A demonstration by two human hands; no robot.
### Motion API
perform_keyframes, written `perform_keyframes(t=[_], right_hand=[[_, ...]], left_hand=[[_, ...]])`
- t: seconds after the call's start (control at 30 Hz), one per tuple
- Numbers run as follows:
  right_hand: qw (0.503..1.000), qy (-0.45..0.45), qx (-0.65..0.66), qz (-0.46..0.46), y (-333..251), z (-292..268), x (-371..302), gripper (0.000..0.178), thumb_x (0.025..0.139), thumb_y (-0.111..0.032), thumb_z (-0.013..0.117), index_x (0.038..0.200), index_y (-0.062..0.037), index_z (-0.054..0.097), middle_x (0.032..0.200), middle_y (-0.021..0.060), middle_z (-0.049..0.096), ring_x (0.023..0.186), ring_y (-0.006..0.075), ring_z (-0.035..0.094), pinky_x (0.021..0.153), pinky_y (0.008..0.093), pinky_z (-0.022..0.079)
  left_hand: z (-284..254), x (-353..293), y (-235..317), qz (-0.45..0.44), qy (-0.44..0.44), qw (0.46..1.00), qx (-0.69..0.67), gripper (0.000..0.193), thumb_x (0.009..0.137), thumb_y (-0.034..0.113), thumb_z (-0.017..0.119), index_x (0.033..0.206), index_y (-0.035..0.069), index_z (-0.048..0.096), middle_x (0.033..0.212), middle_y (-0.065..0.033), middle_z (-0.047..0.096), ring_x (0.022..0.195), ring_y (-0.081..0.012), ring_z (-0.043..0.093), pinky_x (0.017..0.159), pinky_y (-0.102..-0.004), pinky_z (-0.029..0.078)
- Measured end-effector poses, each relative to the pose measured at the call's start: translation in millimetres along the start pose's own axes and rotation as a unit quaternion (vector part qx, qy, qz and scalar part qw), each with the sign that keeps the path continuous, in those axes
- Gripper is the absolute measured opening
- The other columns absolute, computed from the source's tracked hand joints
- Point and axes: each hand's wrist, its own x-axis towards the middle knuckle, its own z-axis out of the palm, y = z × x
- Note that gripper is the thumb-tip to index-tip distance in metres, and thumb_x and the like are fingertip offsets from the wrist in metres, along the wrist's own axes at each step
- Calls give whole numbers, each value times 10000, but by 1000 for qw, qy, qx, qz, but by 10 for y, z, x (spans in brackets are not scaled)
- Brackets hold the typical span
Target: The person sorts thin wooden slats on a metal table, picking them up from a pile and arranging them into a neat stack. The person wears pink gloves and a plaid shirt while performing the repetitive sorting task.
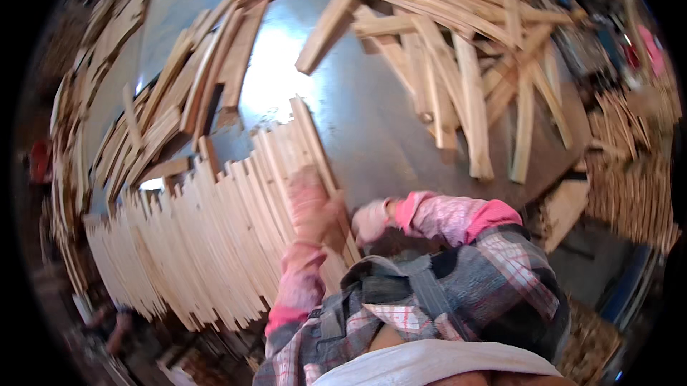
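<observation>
My left hand [313, 203] lies over the right part of a row of pale wooden slats [207, 239], its fingers stretched along the wood and blurred by motion. Beside the row's right edge is my right hand [371, 222], close to the near part of the outermost slat [312, 135]. That slat reaches farther up the table than its neighbours. Blur hides how the right fingers are bent and whether they touch the wood. The slats lie side by side, with uneven far and near ends. Pink patterned sleeves cover both forearms.
A shiny metal table [358, 128] bears the row. Loose wooden strips [458, 85] are heaped at the far right, more strips [172, 92] lie at the far left, and one thick piece [336, 17] points toward me. Stacked wood [630, 207] stands beyond the table's right edge.
</observation>
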Motion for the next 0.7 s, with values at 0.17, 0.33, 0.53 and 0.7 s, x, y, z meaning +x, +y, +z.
perform_keyframes(t=[0.17, 0.33, 0.53, 0.7], right_hand=[[868, 455, 102, 168, 923, -1603, 411, 364, 872, -380, 627, 982, -52, 738, 941, 220, 735, 911, 444, 689, 832, 496, 552], [736, 557, 292, 251, 1056, -2955, 901, 671, 831, -448, 772, 1228, 83, 674, 1235, 300, 684, 1188, 405, 662, 982, 448, 521], [607, 618, 426, 261, 1486, -3546, 1405, 447, 790, -253, 765, 1122, 42, 713, 1019, 216, 743, 956, 319, 728, 836, 403, 559], [682, 576, 450, 2, 1481, -2896, 556, 170, 901, -200, 683, 840, -53, 626, 731, 22, 561, 645, 127, 534, 555, 309, 413]], left_hand=[[218, -31, 90, -20, -2, 991, 134, 897, 894, 485, 630, 1585, 4, 319, 1654, -231, 289, 1554, -412, 208, 1280, -524, 87], [132, -56, 64, -1, 3, 995, 103, 781, 910, 403, 621, 1526, -20, 393, 1614, -233, 330, 1522, -430, 238, 1269, -531, 115], [51, -3, 51, 49, 60, 995, 65, 648, 897, 340, 652, 1417, -17, 500, 1464, -238, 478, 1388, -440, 412, 1186, -534, 298], [-692, 949, -1145, -17, 224, 974, 10, 546, 812, 253, 757, 1260, -16, 600, 1143, -235, 629, 1107, -440, 597, 935, -502, 500]])
